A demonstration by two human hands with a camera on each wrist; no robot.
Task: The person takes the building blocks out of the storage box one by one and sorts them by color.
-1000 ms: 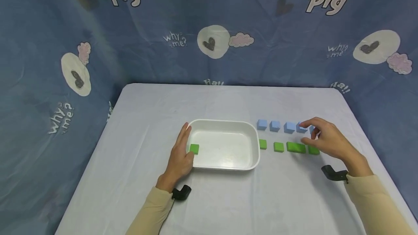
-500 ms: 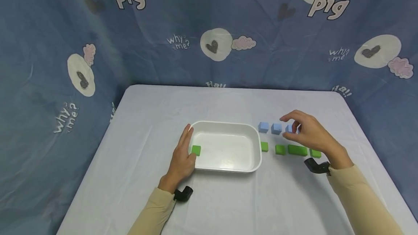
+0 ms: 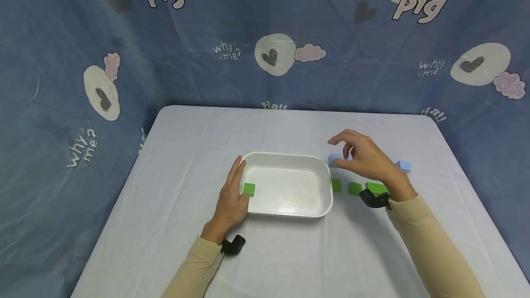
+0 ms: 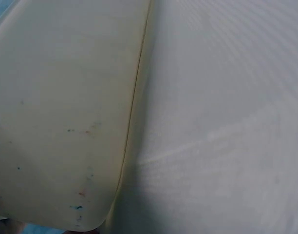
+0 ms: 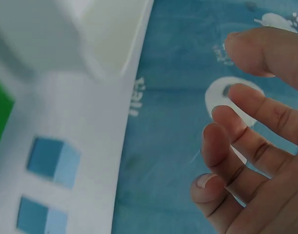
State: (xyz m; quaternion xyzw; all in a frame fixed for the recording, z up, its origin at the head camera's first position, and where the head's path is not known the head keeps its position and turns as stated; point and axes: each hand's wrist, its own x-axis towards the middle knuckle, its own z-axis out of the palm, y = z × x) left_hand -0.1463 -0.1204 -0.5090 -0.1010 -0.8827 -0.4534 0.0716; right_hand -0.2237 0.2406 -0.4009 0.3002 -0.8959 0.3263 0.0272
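My left hand (image 3: 227, 199) grips the left side of a white tray (image 3: 285, 192) in the head view. A green block (image 3: 249, 189) sits at the tray's left inner edge, beside that thumb. The left wrist view shows the tray's specked pale outer surface (image 4: 76, 107) but no fingers clearly. Over the blue row hovers my right hand (image 3: 364, 157), thumb and forefinger apart, holding nothing. One blue cube (image 3: 333, 159) peeks out by its fingertips and another blue cube (image 3: 403, 166) lies right of the wrist; cubes between are hidden. In the right wrist view, the hand's fingers (image 5: 256, 146) are loosely bent.
In front of the blue row runs a green row: a small block (image 3: 336, 185) at the tray's right edge, another small block (image 3: 355, 188), and a longer block (image 3: 376, 188) partly behind the wrist camera. A white cloth (image 3: 186, 151) covers the table; a blue printed curtain (image 3: 207, 82) hangs behind.
My right hand has moved left along the blue row, uncovering a cube at the right end and covering the middle ones. The left hand and tray stay in place.
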